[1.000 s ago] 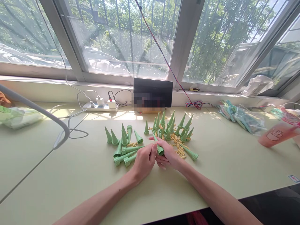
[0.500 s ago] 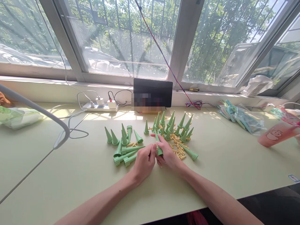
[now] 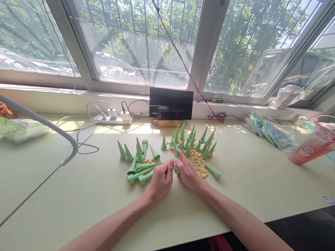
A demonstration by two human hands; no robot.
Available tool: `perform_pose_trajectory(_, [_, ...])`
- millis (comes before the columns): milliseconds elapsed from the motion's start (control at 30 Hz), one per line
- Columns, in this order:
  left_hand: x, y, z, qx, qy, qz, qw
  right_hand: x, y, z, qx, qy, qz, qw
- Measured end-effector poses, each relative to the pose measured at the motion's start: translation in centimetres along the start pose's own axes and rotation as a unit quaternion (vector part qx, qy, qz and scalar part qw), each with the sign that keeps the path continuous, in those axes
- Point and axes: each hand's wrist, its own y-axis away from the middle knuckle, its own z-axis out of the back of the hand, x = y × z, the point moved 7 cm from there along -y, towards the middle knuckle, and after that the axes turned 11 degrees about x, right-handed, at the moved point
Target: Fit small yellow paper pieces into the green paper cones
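Observation:
My right hand [image 3: 187,170] is wrapped round a green plastic spike [image 3: 176,157], a tapered cone with a collared wide end, held tip up and away from me. Close against it, my left hand [image 3: 161,177] is closed with the thumb on top; whatever lies in its fingers is hidden. Left of my hands, several green spikes [image 3: 143,167] lie or stand, and a few small yellow pegs [image 3: 148,161] sit among them. Beyond my right hand stands a group of upright spikes [image 3: 192,139], some with yellow pegs at the side. Loose yellow pegs [image 3: 201,170] and a lying spike [image 3: 213,171] are right of it.
A dark tablet [image 3: 171,103] leans at the back of the pale table [image 3: 248,181]. Behind to the left are a power strip [image 3: 115,119] and cables. Plastic packets [image 3: 269,130] and a pink cup [image 3: 309,150] stand right. A grey curved bar [image 3: 52,127] crosses the left side.
My right hand has turned slightly, and its thumb now covers more of the spike, which stands a little more upright. My left hand stays almost in place. The other spikes have not moved.

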Motion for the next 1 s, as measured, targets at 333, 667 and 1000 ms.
perform_pose_trajectory(333, [2.0,-0.2,-1.0,0.028,0.187,0.128,0.974,0.9,-0.3,0.4,0.0,0.122,0.071,0.99])
perform_pose_trajectory(667, [2.8,-0.2,-2.6,0.136,0.411,0.251,0.866,1.4,-0.6,0.8,0.042,0.25,0.12,0.96])
perform_pose_trajectory(1000, [2.6,-0.3,-2.6,0.128,0.399,0.217,0.882,0.9,-0.6,0.8,0.018,0.231,0.113,0.966])
